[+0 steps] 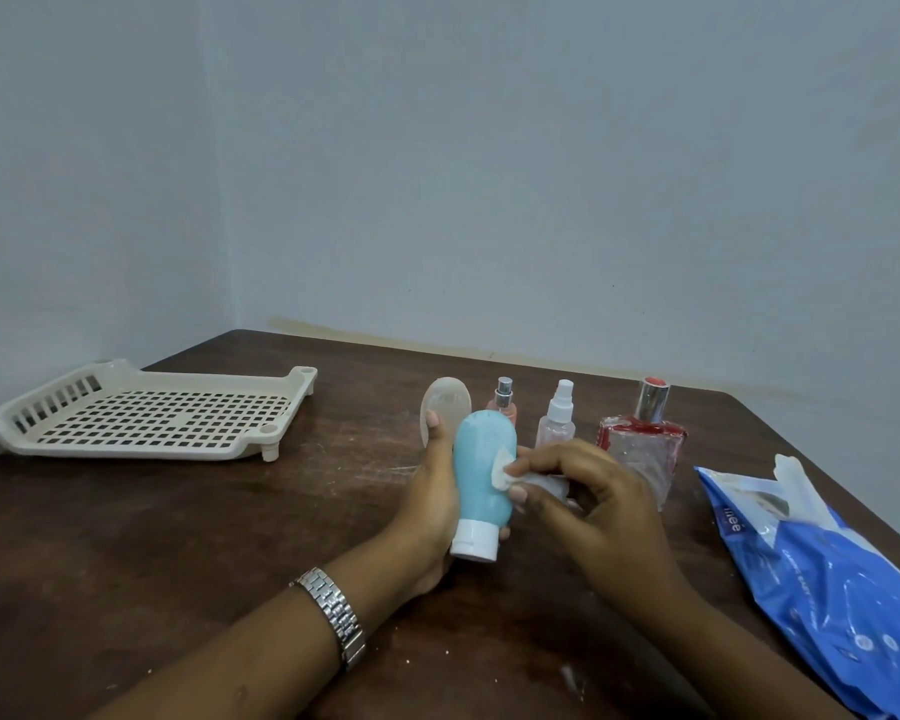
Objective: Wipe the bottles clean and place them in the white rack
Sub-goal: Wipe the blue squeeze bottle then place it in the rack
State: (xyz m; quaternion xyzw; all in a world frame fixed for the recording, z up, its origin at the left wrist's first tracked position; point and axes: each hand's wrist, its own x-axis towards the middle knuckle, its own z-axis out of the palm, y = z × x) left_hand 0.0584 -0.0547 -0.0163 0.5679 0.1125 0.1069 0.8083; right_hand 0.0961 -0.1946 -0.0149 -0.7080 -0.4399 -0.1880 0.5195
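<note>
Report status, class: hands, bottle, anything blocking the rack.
Left hand grips blue bottle. Right hand pinches wipe against it. White rack holds no bottles; nothing lies between.

Brown table (178,511): white rack (141,452), oval bottle (445,402), pink sprayer (504,400), clear sprayer (559,418), perfume bottle (645,449), blue packet (827,579).

Rack (146,418) left on table (178,537), bottles (557,423) centre, packet (827,574) right

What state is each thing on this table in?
blue bottle: capped, gripped by left hand.
wipe: pinched by right hand, touching blue bottle.
white rack: holds nothing.
oval bottle: upright.
pink spray bottle: upright.
clear spray bottle: upright.
perfume bottle: upright, capped.
wipe pack: lying down, looks open.
</note>
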